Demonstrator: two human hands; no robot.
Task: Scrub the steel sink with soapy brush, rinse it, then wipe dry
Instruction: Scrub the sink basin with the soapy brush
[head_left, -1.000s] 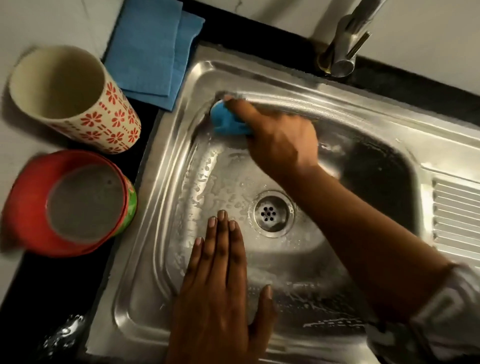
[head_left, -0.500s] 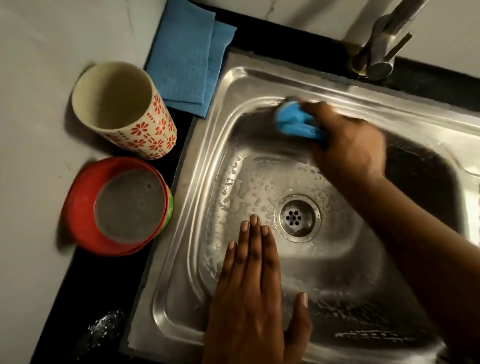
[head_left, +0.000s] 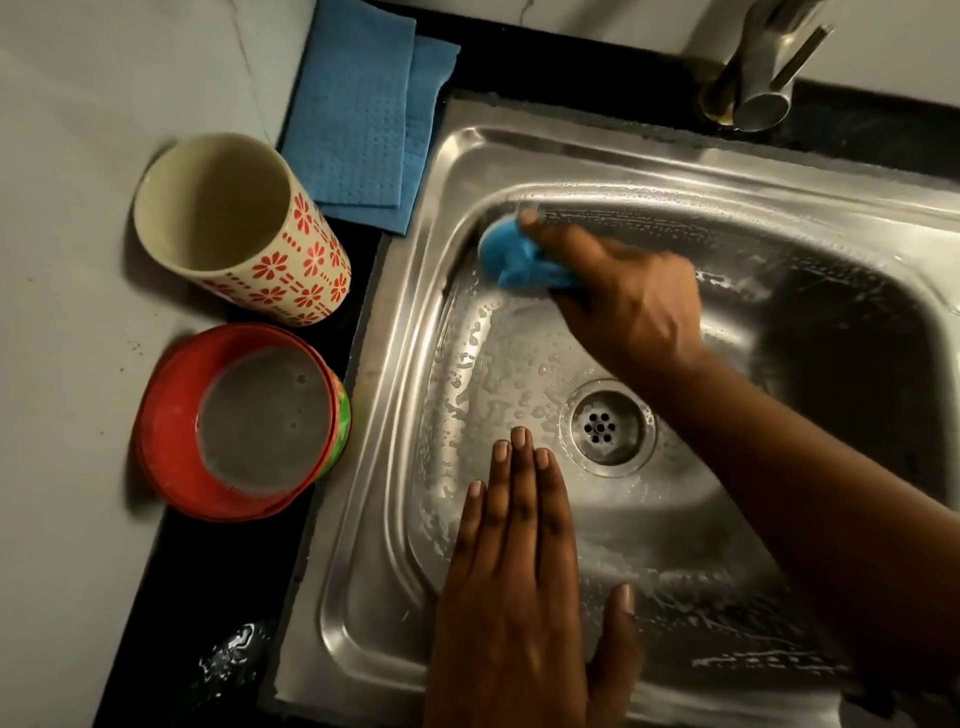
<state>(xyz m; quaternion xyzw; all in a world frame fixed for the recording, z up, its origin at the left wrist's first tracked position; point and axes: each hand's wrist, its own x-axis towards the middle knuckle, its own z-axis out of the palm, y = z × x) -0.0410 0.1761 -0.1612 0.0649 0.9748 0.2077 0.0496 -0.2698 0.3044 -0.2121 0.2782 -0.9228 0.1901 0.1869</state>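
The steel sink (head_left: 395, 519) fills the middle and right of the head view, wet and streaked with soap foam around the drain (head_left: 605, 427). My right hand (head_left: 628, 306) grips a blue scrub brush (head_left: 511, 257) and presses it against the basin's far left corner. My left hand (head_left: 519, 577) lies flat with straight fingers on the near side of the basin, fingertips just left of the drain. A folded blue cloth (head_left: 358, 114) lies on the counter beyond the sink's left rim.
A cream cup with red flowers (head_left: 244, 234) and a red container of cloudy liquid (head_left: 244, 421) stand on the counter left of the sink. The tap (head_left: 763, 67) rises at the back right. A ribbed drainboard edge shows at the far right.
My right hand has swept the blue brush back leftward along the far wall into the left corner. My left hand has stayed flat in the basin. The camera view shifted slightly.
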